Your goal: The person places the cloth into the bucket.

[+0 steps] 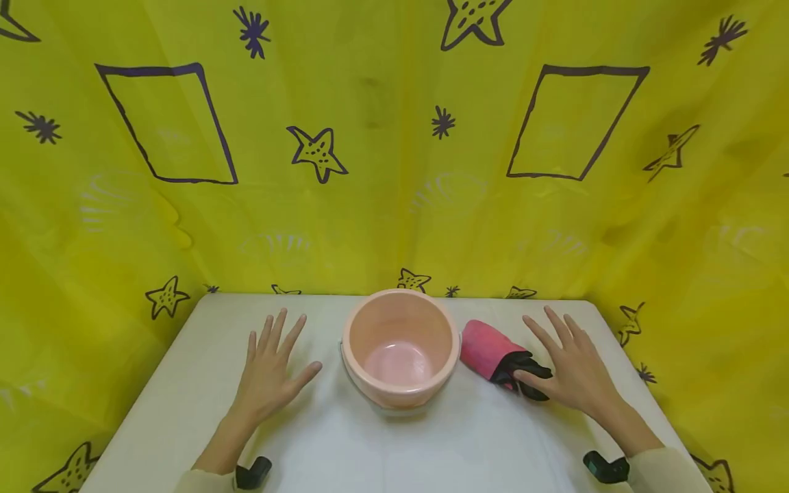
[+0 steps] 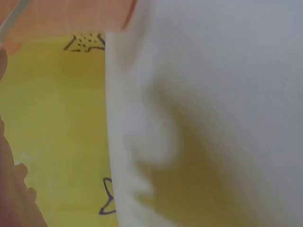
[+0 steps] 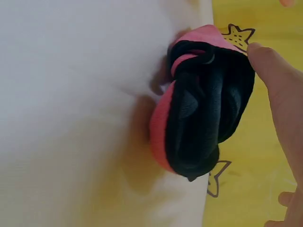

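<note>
A peach-coloured bucket [image 1: 399, 311] stands upright on the white table, its mouth facing up and a thin pale handle lowered around its side. My left hand [image 1: 271, 376] is to its left, fingers spread and straight, holding nothing. Right of the bucket lies a rolled pink cloth item with black lining [image 1: 483, 349]. Beside its black end is my right hand [image 1: 573, 370], fingers spread; the thumb overlaps that end in the head view. In the right wrist view, the thumb [image 3: 274, 71] shows alongside the bundled cloth. The left wrist view catches the bucket's side [image 2: 71, 16].
The white table [image 1: 308, 452] ends at the back against a yellow curtain [image 1: 382, 226] printed with starfish and shells, which also hangs at both sides. A small black device sits at the left wrist [image 1: 253, 472] and another at the right wrist [image 1: 606, 468].
</note>
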`<control>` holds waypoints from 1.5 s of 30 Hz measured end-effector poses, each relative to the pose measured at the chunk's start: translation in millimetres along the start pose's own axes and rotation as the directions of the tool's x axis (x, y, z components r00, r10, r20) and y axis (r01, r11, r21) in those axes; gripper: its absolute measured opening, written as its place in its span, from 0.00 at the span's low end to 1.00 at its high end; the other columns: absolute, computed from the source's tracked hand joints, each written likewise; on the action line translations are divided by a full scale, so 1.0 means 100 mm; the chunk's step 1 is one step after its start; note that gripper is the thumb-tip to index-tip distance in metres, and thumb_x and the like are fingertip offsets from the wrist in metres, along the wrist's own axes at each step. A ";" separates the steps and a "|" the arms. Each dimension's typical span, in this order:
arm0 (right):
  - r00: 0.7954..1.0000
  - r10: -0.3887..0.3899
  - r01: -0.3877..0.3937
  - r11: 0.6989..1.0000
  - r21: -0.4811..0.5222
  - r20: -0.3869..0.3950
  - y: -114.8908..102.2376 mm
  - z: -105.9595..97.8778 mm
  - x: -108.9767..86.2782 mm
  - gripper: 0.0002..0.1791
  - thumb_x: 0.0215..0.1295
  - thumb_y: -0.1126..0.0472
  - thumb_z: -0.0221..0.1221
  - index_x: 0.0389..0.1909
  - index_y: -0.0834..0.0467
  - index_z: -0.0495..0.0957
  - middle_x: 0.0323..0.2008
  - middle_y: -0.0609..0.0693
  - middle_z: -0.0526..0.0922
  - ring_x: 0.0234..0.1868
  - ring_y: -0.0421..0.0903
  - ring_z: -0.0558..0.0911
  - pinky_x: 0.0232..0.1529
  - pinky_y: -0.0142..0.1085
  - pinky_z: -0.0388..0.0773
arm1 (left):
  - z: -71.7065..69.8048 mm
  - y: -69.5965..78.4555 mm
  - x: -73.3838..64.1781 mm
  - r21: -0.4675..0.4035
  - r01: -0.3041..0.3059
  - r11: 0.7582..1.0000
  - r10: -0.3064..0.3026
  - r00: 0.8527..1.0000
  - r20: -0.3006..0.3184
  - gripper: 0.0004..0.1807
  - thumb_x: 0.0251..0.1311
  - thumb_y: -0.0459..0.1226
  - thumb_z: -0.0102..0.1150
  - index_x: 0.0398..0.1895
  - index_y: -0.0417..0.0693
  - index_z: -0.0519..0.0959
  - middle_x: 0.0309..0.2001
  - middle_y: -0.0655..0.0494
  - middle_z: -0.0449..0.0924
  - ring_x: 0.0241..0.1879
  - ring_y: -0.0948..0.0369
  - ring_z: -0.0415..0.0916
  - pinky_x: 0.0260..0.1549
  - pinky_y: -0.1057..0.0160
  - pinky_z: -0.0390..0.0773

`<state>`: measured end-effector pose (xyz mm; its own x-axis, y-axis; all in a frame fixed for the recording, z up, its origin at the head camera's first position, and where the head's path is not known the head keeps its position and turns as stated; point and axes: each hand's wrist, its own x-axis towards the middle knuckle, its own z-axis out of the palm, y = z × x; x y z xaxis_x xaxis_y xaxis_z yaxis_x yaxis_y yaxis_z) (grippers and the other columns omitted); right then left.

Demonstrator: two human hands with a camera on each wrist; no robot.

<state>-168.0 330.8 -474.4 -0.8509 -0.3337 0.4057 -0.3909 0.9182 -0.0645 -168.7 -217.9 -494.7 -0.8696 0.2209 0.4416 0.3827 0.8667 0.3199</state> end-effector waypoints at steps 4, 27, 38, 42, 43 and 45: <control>0.996 -0.009 0.006 0.999 0.035 0.089 -0.07 -0.05 0.11 0.56 0.53 0.34 0.72 0.80 0.41 0.57 0.77 0.66 0.57 0.68 0.77 0.63 0.52 0.76 0.70 | -0.02 0.15 0.04 -0.122 -0.024 0.992 0.024 1.000 -0.004 0.49 0.62 0.57 0.64 0.83 0.62 0.53 0.81 0.39 0.49 0.79 0.36 0.45 0.70 0.26 0.43; 0.898 0.107 -0.211 0.956 0.204 0.426 -0.47 0.24 0.42 0.48 0.57 0.45 0.74 0.78 0.41 0.63 0.65 0.62 0.73 0.51 0.60 0.78 0.39 0.59 0.82 | 0.20 0.84 0.14 -0.688 0.093 0.720 0.023 0.987 0.157 0.44 0.68 0.43 0.61 0.83 0.68 0.50 0.80 0.49 0.57 0.71 0.40 0.67 0.58 0.36 0.76; 0.882 0.141 -0.262 0.940 0.219 0.450 -0.41 0.23 0.42 0.46 0.57 0.52 0.75 0.77 0.44 0.65 0.54 0.61 0.79 0.45 0.55 0.79 0.39 0.53 0.82 | 0.25 0.83 0.13 -0.711 0.115 0.694 -0.017 0.989 0.144 0.46 0.65 0.44 0.64 0.82 0.70 0.51 0.80 0.46 0.57 0.69 0.38 0.68 0.56 0.40 0.79; 0.894 0.127 -0.247 0.940 0.236 0.429 -0.39 0.24 0.42 0.44 0.58 0.54 0.75 0.75 0.47 0.68 0.50 0.58 0.81 0.46 0.54 0.79 0.42 0.55 0.82 | 0.28 0.82 0.13 -0.714 0.128 0.688 -0.031 0.989 0.147 0.46 0.65 0.46 0.65 0.82 0.72 0.51 0.80 0.49 0.56 0.70 0.38 0.67 0.56 0.40 0.79; 0.897 0.124 -0.242 0.941 0.236 0.425 -0.39 0.25 0.42 0.43 0.58 0.55 0.75 0.75 0.47 0.69 0.50 0.58 0.82 0.47 0.54 0.80 0.43 0.56 0.82 | 0.29 0.82 0.13 -0.717 0.132 0.685 -0.034 0.988 0.149 0.46 0.65 0.46 0.65 0.81 0.72 0.51 0.80 0.49 0.56 0.71 0.38 0.66 0.56 0.40 0.79; 0.900 0.121 -0.237 0.942 0.237 0.418 -0.38 0.26 0.41 0.42 0.58 0.55 0.75 0.74 0.48 0.69 0.51 0.58 0.82 0.49 0.55 0.80 0.46 0.59 0.82 | 0.30 0.82 0.12 -0.724 0.141 0.675 -0.041 0.987 0.154 0.46 0.65 0.48 0.65 0.81 0.72 0.51 0.80 0.51 0.55 0.71 0.39 0.65 0.56 0.41 0.79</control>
<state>-197.2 276.6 -479.1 -0.9601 -0.2788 -0.0238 -0.2502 0.8934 -0.3732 -157.2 -131.3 -488.2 -0.9224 0.2514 0.2933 0.3613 0.2925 0.8854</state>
